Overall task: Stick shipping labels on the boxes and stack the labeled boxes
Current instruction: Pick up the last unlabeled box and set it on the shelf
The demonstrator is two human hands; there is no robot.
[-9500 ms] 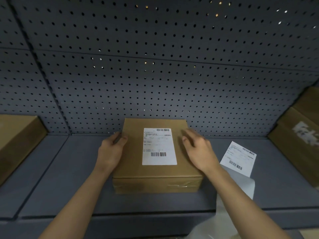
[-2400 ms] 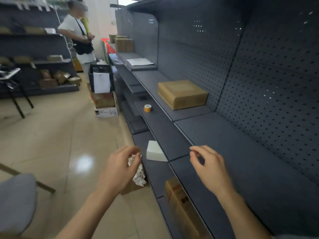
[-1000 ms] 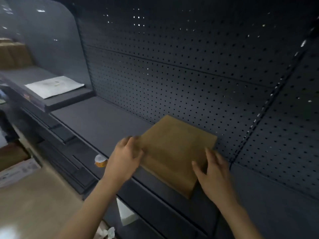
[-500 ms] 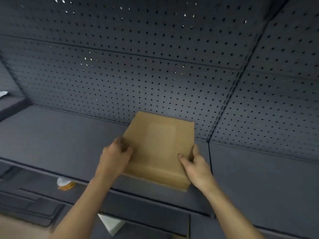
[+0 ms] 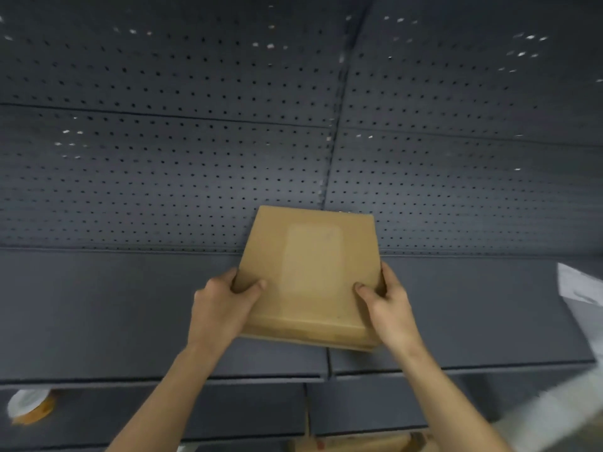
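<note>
Two hands hold the one brown cardboard box (image 5: 310,278) in front of you. Your left hand (image 5: 222,308) grasps its left side and your right hand (image 5: 388,308) grasps its right side. Each thumb lies on the top face near the front corners, and the other fingers curl round the edge and out of sight. The box is flat and squarish, with its top face turned up toward you, and a paler rectangle with rounded corners shows faintly in the middle of that face. A band of clear tape seems to run along the front side, though the blur makes it hard to be sure.

The box sits over the dark grey shelf (image 5: 98,305), right above the seam where two shelf panels meet, with its far edge close to the perforated back panel (image 5: 163,158). You cannot tell from this view whether its underside rests on the shelf or is lifted just clear of it.

Well to the right, at the edge of the view, a white printed sheet (image 5: 577,285) lies on the same shelf. On the lower shelf at the far left is a roll of tape (image 5: 29,406), white on top with an orange-brown side. At the bottom edge, below your forearms, the top of another cardboard box (image 5: 359,443) shows, too blurred to read
</note>
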